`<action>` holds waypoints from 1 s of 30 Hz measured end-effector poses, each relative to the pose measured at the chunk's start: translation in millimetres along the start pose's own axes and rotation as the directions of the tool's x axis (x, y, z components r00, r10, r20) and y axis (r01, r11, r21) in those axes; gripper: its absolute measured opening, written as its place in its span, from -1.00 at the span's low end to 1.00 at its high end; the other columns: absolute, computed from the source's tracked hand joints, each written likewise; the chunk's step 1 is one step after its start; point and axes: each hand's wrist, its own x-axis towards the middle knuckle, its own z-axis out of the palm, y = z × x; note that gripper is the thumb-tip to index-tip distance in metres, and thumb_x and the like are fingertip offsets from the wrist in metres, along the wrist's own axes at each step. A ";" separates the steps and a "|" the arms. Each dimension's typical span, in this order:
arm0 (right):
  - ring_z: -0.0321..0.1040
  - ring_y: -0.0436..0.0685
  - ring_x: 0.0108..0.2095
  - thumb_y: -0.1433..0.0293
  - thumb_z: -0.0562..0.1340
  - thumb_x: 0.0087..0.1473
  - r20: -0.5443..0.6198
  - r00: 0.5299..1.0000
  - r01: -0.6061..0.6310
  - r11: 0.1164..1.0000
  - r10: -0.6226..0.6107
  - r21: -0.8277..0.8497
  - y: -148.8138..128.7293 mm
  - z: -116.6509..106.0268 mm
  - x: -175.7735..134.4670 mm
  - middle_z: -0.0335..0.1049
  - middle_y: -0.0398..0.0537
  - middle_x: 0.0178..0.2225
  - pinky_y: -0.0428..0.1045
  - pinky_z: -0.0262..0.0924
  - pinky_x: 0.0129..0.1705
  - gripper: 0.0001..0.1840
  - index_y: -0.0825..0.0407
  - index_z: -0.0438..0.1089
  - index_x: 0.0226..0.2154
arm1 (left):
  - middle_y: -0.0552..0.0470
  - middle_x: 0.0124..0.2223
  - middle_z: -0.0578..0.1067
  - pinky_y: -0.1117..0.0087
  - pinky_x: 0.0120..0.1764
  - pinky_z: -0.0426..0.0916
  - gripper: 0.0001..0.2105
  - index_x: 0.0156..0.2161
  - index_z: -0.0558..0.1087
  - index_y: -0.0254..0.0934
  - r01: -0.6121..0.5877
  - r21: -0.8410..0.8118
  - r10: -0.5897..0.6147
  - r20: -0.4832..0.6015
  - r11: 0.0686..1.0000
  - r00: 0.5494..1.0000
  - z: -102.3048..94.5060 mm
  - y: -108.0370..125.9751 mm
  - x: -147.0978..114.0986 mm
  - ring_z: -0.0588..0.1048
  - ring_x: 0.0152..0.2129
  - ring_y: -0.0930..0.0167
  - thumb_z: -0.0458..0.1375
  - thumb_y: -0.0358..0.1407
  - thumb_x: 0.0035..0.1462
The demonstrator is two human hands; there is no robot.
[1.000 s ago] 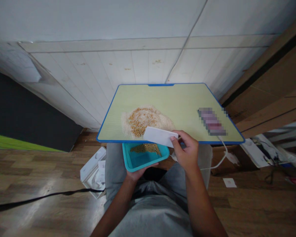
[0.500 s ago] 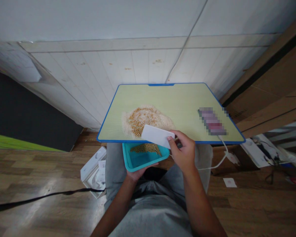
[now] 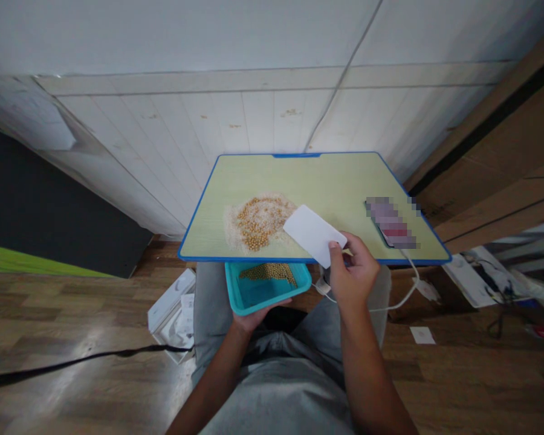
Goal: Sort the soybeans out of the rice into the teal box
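My right hand pinches a flat white card by its near right corner. The card is tilted above the table, its far left edge beside a pile of pale rice-like grains and yellow soybeans. Below the table's front edge, my left hand holds a turquoise plastic container from underneath; most of its fingers are hidden. Yellowish beans lie inside the container, toward its far side.
The small table has a pale green top and blue rim, against the white wall. A phone, blurred out, lies on its right side with a white cable. Cardboard stands at right; an open white box sits on the floor.
My right hand has moved the card right and slightly away from the soybeans, turning it. Some grains at the pile's right side are now covered by the card. The left hand and container have stayed still.
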 end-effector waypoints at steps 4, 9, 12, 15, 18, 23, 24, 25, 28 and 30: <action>0.63 0.22 -0.33 -0.01 0.47 0.45 -0.001 1.000 -0.001 1.000 0.001 0.005 0.3 -0.6 1.4 0.79 0.00 -0.22 0.05 0.50 -0.30 -0.60 -0.05 0.81 -0.02 | -0.13 0.52 0.78 -0.69 0.51 0.55 -0.34 0.14 0.85 0.08 0.005 0.032 -0.004 -0.012 0.999 1.000 3.1 1.1 -1.3 0.55 0.62 -0.42 0.20 0.49 0.48; 0.62 0.21 -0.37 0.06 0.45 0.47 0.097 0.994 0.042 0.999 -0.041 -0.013 -1.5 0.0 0.1 0.78 -0.04 -0.25 0.05 0.49 -0.31 -0.68 -0.08 0.82 -0.04 | -0.13 0.54 0.77 -0.66 0.49 0.58 -0.40 0.12 0.82 0.11 0.000 0.058 0.003 -0.050 0.998 0.999 10.6 2.7 -3.7 0.54 0.63 -0.42 0.26 0.48 0.44; 0.61 0.21 -0.38 0.05 0.43 0.50 0.136 0.989 0.058 0.998 -0.053 -0.030 -3.5 1.5 -0.9 0.79 -0.04 -0.25 0.05 0.49 -0.31 -0.68 -0.10 0.82 -0.04 | -0.15 0.57 0.75 -0.71 0.50 0.54 -0.39 0.16 0.81 0.09 0.000 0.038 0.002 -0.048 0.999 0.999 12.3 3.3 -4.7 0.51 0.66 -0.41 0.23 0.46 0.48; 0.61 0.21 -0.39 0.07 0.43 0.51 0.143 0.987 0.072 0.997 -0.069 -0.013 -5.4 2.6 -0.8 0.80 -0.03 -0.24 0.06 0.48 -0.32 -0.69 -0.11 0.82 -0.04 | -0.15 0.57 0.74 -0.73 0.54 0.48 -0.41 0.23 0.80 0.10 -0.001 0.025 0.002 -0.042 1.000 0.999 11.8 3.6 -5.4 0.47 0.69 -0.38 0.24 0.42 0.49; 0.59 0.22 -0.39 0.08 0.45 0.49 0.127 0.989 0.078 0.997 -0.076 -0.009 -6.4 2.8 0.2 0.80 -0.03 -0.25 0.07 0.49 -0.32 -0.71 -0.10 0.81 -0.05 | -0.17 0.57 0.73 -0.75 0.57 0.44 -0.39 0.26 0.80 0.12 -0.004 0.022 0.005 -0.038 1.000 0.999 11.2 3.2 -5.3 0.44 0.71 -0.41 0.27 0.44 0.46; 0.62 0.21 -0.37 0.13 0.44 0.46 0.186 0.980 0.069 0.997 -0.073 0.028 -7.7 2.8 1.9 0.83 -0.03 -0.23 0.05 0.53 -0.32 -0.73 -0.08 0.82 -0.05 | -0.20 0.59 0.72 -0.80 0.57 0.39 -0.35 0.27 0.80 0.13 -0.005 0.055 0.007 -0.045 0.998 0.999 10.6 2.4 -3.7 0.40 0.72 -0.45 0.32 0.47 0.40; 0.62 0.21 -0.36 0.13 0.44 0.45 0.187 0.980 0.069 0.997 -0.073 0.030 -8.2 3.4 2.6 0.83 -0.03 -0.22 0.05 0.53 -0.32 -0.73 -0.08 0.82 -0.05 | -0.20 0.58 0.73 -0.81 0.57 0.39 -0.36 0.26 0.81 0.13 -0.006 0.058 0.009 -0.042 0.998 0.999 10.2 2.2 -3.4 0.41 0.72 -0.45 0.31 0.48 0.39; 0.63 0.21 -0.35 0.14 0.43 0.45 0.185 0.980 0.070 0.997 -0.074 0.027 -8.9 4.6 3.6 0.83 -0.03 -0.22 0.05 0.53 -0.31 -0.74 -0.08 0.82 -0.05 | -0.18 0.58 0.73 -0.80 0.57 0.39 -0.37 0.24 0.81 0.14 -0.006 0.056 0.008 -0.038 0.998 0.999 9.6 2.0 -3.1 0.41 0.72 -0.45 0.30 0.48 0.40; 0.62 0.22 -0.34 0.17 0.42 0.44 0.182 0.979 0.090 0.995 -0.094 0.034 -11.5 10.9 8.7 0.82 -0.04 -0.23 0.05 0.53 -0.30 -0.75 -0.09 0.81 -0.07 | -0.11 0.58 0.73 -0.76 0.57 0.43 -0.39 0.17 0.81 0.15 0.001 0.042 0.001 -0.029 0.999 1.000 8.3 1.6 -2.7 0.43 0.71 -0.41 0.22 0.48 0.46; 0.61 0.21 -0.35 0.18 0.41 0.44 0.192 0.974 0.114 0.992 -0.122 0.053 -13.6 16.6 13.3 0.81 -0.04 -0.24 0.05 0.52 -0.30 -0.75 -0.08 0.80 -0.07 | -0.09 0.60 0.72 -0.73 0.58 0.44 -0.38 0.16 0.81 0.14 0.005 0.040 -0.003 -0.033 0.999 0.999 8.4 1.7 -3.1 0.45 0.70 -0.39 0.17 0.48 0.49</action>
